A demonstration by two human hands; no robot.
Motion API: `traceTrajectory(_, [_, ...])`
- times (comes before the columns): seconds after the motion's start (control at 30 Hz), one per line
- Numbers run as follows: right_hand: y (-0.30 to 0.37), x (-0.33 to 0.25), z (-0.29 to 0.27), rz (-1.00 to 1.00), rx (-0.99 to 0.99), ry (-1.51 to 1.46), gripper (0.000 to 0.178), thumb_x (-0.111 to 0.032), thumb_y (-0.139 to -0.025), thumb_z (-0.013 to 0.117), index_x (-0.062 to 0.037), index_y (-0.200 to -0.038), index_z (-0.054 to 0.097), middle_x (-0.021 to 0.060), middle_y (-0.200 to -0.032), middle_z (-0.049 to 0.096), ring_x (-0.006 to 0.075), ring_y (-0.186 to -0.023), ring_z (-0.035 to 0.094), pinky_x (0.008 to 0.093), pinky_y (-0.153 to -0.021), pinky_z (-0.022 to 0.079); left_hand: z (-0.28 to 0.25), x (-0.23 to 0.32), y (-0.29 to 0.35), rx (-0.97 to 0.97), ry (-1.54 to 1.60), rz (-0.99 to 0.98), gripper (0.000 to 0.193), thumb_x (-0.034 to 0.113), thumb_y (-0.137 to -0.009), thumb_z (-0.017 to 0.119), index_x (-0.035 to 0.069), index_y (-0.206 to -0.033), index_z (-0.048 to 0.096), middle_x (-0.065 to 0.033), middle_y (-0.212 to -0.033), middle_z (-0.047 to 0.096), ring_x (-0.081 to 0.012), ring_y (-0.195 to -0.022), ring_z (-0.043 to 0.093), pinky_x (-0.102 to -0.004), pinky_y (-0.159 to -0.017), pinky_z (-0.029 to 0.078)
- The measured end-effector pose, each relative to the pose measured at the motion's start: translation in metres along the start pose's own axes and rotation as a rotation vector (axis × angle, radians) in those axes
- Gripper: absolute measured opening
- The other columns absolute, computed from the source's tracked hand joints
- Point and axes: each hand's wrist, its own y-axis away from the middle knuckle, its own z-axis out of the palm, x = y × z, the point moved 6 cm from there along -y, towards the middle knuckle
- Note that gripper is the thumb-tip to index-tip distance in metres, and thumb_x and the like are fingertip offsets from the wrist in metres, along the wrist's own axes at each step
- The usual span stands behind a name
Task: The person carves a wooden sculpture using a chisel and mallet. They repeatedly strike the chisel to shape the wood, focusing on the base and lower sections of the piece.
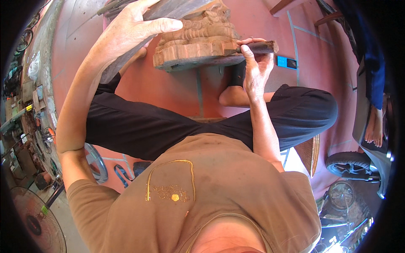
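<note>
A carved reddish-brown wooden piece (196,36) with a thick base stands on the floor before my crossed legs. My right hand (258,69) grips a chisel (263,47) by its dark wooden handle. The blade points left and meets the right end of the carving's base. At the upper left, my left hand (130,27) is wrapped round a long dark wooden bar (162,10), its thumb stretched along it toward the carving. This bar slants from beside my left forearm up over the carving's far left; its far end leaves the picture.
A blue mobile phone (287,63) lies on the red tiled floor, right of my right hand. Long dark tools (110,7) lie at the far left. A fan (36,219) stands at lower left, near cluttered parts. A wheel (350,164) and another person's foot (374,126) are at right.
</note>
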Motion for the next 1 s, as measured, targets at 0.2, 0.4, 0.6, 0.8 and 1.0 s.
traceTrajectory(0.2, [-0.004, -0.003, -0.001, 0.005, -0.001, -0.005, 0.029, 0.003, -0.094, 0.072, -0.0032, -0.117, 0.056, 0.0086, -0.104, 0.07, 0.0164, -0.098, 0.068, 0.0309, -0.087, 0.058, 0.006, 0.007, -0.002, -0.039, -0.086, 0.135, 0.075, 0.009, -0.088, 0.078, -0.004, -0.153, 0.042, -0.0121, -0.138, 0.062, -0.0163, -0.124, 0.058, -0.0294, -0.105, 0.045])
traceTrajectory(0.4, [-0.002, -0.004, -0.003, -0.001, 0.015, 0.0, 0.027, 0.002, -0.094, 0.071, -0.0024, -0.116, 0.056, 0.0087, -0.103, 0.07, 0.0163, -0.097, 0.068, 0.0313, -0.085, 0.058, 0.017, 0.023, -0.002, -0.047, -0.16, 0.186, 0.081, 0.014, -0.087, 0.081, -0.008, -0.153, 0.04, -0.018, -0.144, 0.058, -0.0206, -0.133, 0.053, -0.0324, -0.114, 0.039])
traceTrajectory(0.6, [-0.002, 0.0, -0.003, -0.002, -0.015, 0.033, 0.029, 0.0, -0.093, 0.073, -0.0024, -0.118, 0.057, 0.0105, -0.106, 0.07, 0.0211, -0.103, 0.07, 0.0365, -0.095, 0.054, 0.025, 0.03, -0.005, -0.025, -0.258, 0.198, 0.083, 0.017, -0.087, 0.082, -0.007, -0.154, 0.04, -0.0209, -0.147, 0.056, -0.0211, -0.135, 0.052, -0.0335, -0.115, 0.039])
traceTrajectory(0.8, [-0.001, -0.002, -0.001, 0.036, -0.005, 0.009, 0.028, 0.0, -0.094, 0.073, -0.0022, -0.117, 0.057, 0.0101, -0.106, 0.07, 0.02, -0.103, 0.07, 0.0334, -0.091, 0.056, 0.034, 0.042, -0.004, -0.119, -0.192, 0.274, 0.081, 0.02, -0.088, 0.082, -0.007, -0.153, 0.04, -0.0217, -0.146, 0.057, -0.0216, -0.131, 0.056, -0.0336, -0.112, 0.044])
traceTrajectory(1.0, [0.004, -0.003, -0.001, -0.037, -0.005, 0.126, 0.027, 0.003, -0.093, 0.073, -0.0034, -0.115, 0.058, 0.006, -0.102, 0.071, 0.0143, -0.097, 0.068, 0.0313, -0.086, 0.057, 0.04, 0.05, -0.002, -0.115, -0.357, 0.396, 0.079, 0.023, -0.089, 0.081, -0.005, -0.152, 0.042, -0.0217, -0.142, 0.06, -0.0218, -0.129, 0.058, -0.0339, -0.11, 0.045])
